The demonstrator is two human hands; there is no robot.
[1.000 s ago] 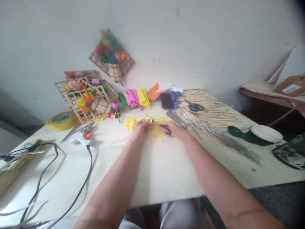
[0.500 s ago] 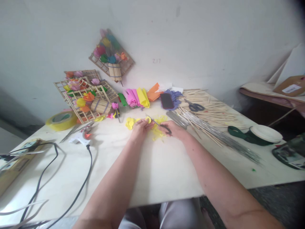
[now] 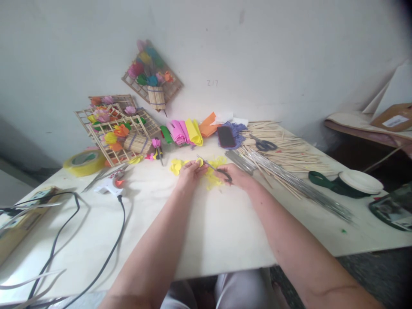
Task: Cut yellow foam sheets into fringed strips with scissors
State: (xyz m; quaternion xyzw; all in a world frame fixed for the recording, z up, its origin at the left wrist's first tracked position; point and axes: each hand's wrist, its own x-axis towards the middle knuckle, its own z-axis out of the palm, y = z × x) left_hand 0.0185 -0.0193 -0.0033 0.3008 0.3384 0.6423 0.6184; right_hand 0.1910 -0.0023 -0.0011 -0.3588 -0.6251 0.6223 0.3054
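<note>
Two hands met over the middle of the tabletop (image 3: 231,231). The left hand (image 3: 192,171) pinched a small yellow piece (image 3: 200,162) between its fingertips; the right hand (image 3: 234,174) gripped a pair of scissors (image 3: 215,168), its dark handle against the fingers and the blades pointing far and left, just beside the piece. Whether the blades were parted could not be told at this size.

Handling, as judged: a light pinch near the edge of the piece should serve best, with the left fingertips well behind the blade line. Turning the piece into the scissors, rather than swinging the scissors round it, would probably give a smoother curve. Short snips seemed safer than long ones, since soft, thin material may fold between the blades.

Appearance: the piece was bright yellow, matte and apparently thin, with a rounded visible edge; the rest was hidden by the fingers. It sat between the hands, right of a cluster of yellow cut shapes (image 3: 175,166) with rounded lobes. Irregular yellow scraps (image 3: 212,182) lay under and around the scissors. On the far side, a yellow roll (image 3: 194,132) showed a similar colour.
</note>
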